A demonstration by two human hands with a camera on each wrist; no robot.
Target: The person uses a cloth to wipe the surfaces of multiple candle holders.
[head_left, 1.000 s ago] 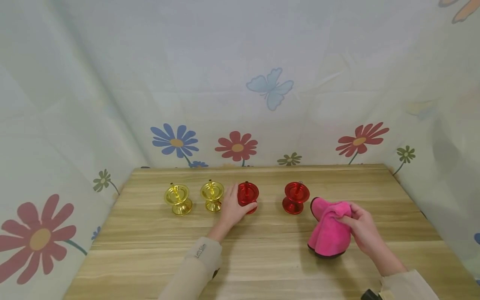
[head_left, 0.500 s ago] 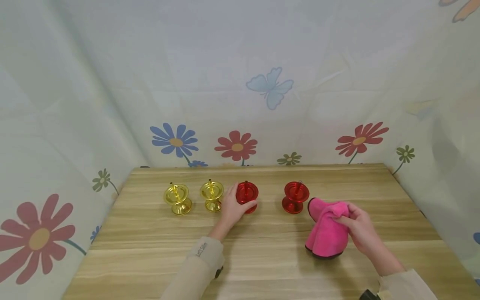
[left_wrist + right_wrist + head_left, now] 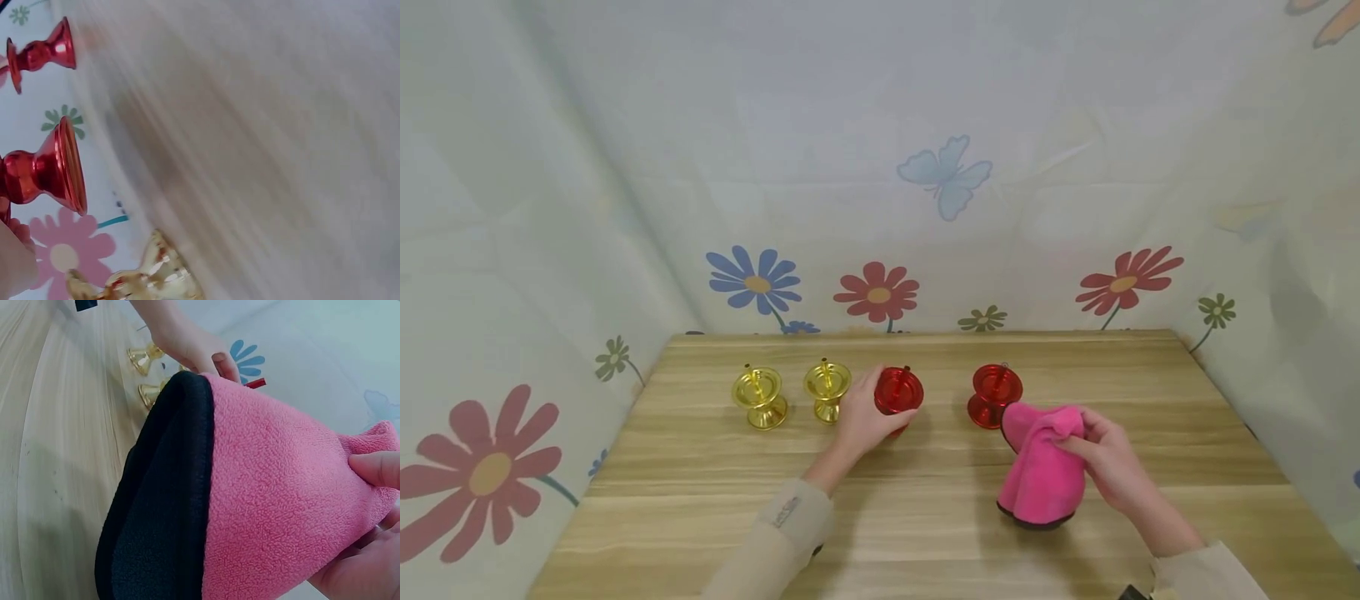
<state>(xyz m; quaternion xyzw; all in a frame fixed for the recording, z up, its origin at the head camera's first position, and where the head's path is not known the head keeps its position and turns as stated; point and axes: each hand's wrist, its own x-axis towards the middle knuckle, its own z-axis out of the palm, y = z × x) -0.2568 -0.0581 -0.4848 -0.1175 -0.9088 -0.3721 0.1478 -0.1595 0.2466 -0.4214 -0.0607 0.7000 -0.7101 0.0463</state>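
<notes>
My left hand [image 3: 861,421] grips a shiny red candle holder [image 3: 900,386], a footed dish with a thin upright stem. In the left wrist view the underside rim of this red holder [image 3: 45,172] shows, and its foot appears off the table. My right hand [image 3: 1108,458] pinches a pink cloth [image 3: 1041,475] with a dark edge by its gathered top. The cloth hangs down, and its dark inner side shows in the right wrist view. A second red candle holder [image 3: 996,390] stands just behind the cloth. Left of my left hand stand two gold candle holders, one near [image 3: 827,383] and one farther [image 3: 760,396].
All of this is on or over a wood-grain table [image 3: 925,517]. Behind and beside it hangs a pale curtain [image 3: 820,167] printed with flowers and a butterfly.
My left hand has raised the red candle holder slightly, and its stem now leans right. My right hand has carried the pink cloth leftward, closer to the other red holder.
</notes>
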